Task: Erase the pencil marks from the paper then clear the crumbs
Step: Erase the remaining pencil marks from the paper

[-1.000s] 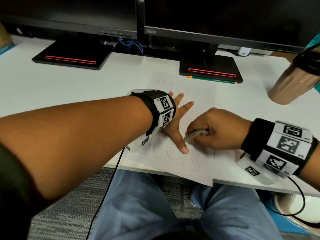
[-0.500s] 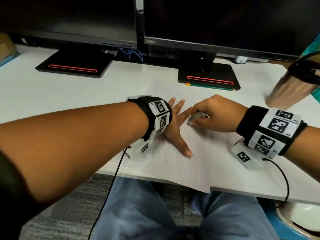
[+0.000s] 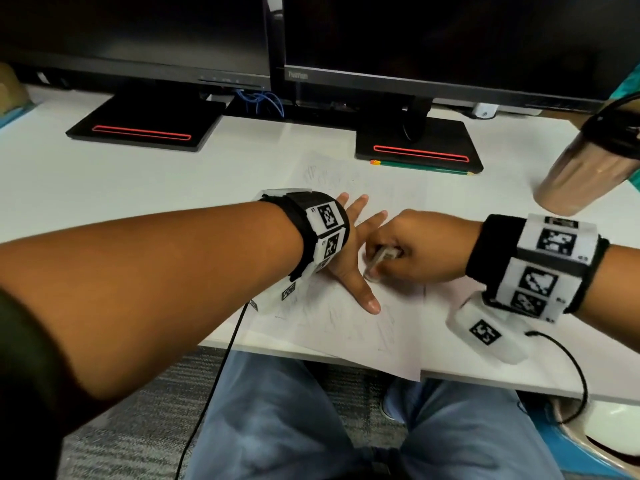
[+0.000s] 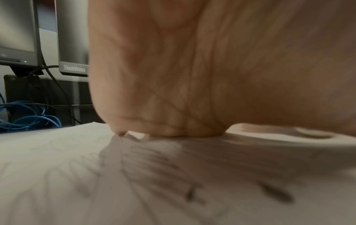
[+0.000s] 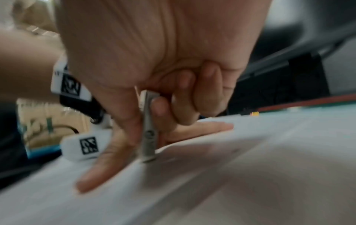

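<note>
A white sheet of paper [image 3: 349,327] with faint pencil scribbles lies on the desk, its near corner hanging over the front edge. My left hand [image 3: 353,251] lies flat on the paper [image 4: 96,175] with fingers spread, pressing it down. My right hand [image 3: 412,247] grips a greyish eraser [image 3: 377,259] and holds its lower end against the paper, just right of the left thumb. In the right wrist view the eraser [image 5: 149,132] stands nearly upright, pinched between thumb and fingers, its tip on the sheet [image 5: 250,175]. Pencil marks [image 4: 190,193] show near the left palm [image 4: 192,68].
Two black monitors on stands [image 3: 145,128] [image 3: 419,147] line the back of the white desk [image 3: 104,188]. A green pencil [image 3: 422,167] lies before the right stand. A brown tumbler [image 3: 581,174] stands at the right. Blue cables [image 3: 259,100] sit behind.
My right hand with the eraser has moved back toward me along the paper, from beside the left fingers to beside the left thumb. The left hand has stayed in place.
</note>
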Available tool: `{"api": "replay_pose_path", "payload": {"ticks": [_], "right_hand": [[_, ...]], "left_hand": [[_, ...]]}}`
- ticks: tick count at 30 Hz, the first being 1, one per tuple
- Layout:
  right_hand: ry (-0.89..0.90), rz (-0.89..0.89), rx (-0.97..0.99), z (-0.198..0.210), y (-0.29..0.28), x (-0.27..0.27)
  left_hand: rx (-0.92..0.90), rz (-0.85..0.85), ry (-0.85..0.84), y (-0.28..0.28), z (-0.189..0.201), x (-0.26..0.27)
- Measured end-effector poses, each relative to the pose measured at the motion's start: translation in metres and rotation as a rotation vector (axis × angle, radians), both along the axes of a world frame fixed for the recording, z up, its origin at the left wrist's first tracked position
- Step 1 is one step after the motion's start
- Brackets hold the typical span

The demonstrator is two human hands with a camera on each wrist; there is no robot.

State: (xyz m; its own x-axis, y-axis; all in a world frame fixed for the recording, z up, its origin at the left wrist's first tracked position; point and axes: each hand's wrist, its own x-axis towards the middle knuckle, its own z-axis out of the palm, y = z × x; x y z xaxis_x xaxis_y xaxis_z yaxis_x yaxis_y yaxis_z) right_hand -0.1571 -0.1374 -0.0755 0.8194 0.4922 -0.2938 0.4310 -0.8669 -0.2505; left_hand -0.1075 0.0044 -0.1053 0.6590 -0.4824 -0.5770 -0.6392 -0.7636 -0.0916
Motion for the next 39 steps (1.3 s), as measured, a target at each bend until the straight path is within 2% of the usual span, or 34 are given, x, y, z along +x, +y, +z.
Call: {"api": "replay_pose_path", "payload": {"ticks": [3, 8, 10, 12, 15, 19, 23, 27, 31, 34, 36, 39], "right_hand": [[-0.094, -0.097, -0.069, 0.002, -0.006, 0.014], [0.004, -0.038, -0.050, -0.001, 0.002, 0.012], [-0.016, -0.106, -0.059, 0.002, -0.002, 0.015], [-0.076, -0.072, -0.092, 0.001, -0.001, 0.012], [-0.018, 0.014, -0.017, -0.002, 0.008, -0.001], [-0.044, -0.095, 0.016, 0.001, -0.004, 0.005], [0.017, 0.011, 0.048, -0.003, 0.005, -0.007], [0.007, -0.086, 0.073, 0.003, -0.003, -0.001], [0.040, -0.011, 0.074, 0.000, 0.004, -0.011], [0.019, -0.108, 0.084, 0.005, -0.004, -0.008], [-0.010, -0.081, 0.081, 0.005, -0.003, -0.010], [0.067, -0.064, 0.067, 0.001, 0.001, -0.015]], "left_hand": [[0.004, -0.002, 0.002, -0.001, -0.001, 0.000], [0.023, 0.001, 0.013, -0.001, 0.000, 0.001], [0.012, 0.010, 0.009, -0.002, 0.000, 0.000], [0.013, 0.011, 0.001, -0.002, 0.000, 0.001], [0.003, 0.014, 0.007, -0.001, 0.000, 0.001], [-0.022, 0.023, -0.002, 0.000, 0.000, 0.000], [-0.004, 0.013, 0.002, 0.000, 0.001, -0.002], [-0.014, 0.026, -0.003, -0.001, 0.002, -0.002], [-0.013, 0.019, 0.000, 0.000, 0.003, -0.002], [-0.019, 0.017, -0.010, -0.001, 0.002, -0.002], [-0.020, 0.020, -0.013, 0.000, 0.002, -0.001], [-0.022, 0.021, -0.014, 0.000, 0.001, -0.001]]}}
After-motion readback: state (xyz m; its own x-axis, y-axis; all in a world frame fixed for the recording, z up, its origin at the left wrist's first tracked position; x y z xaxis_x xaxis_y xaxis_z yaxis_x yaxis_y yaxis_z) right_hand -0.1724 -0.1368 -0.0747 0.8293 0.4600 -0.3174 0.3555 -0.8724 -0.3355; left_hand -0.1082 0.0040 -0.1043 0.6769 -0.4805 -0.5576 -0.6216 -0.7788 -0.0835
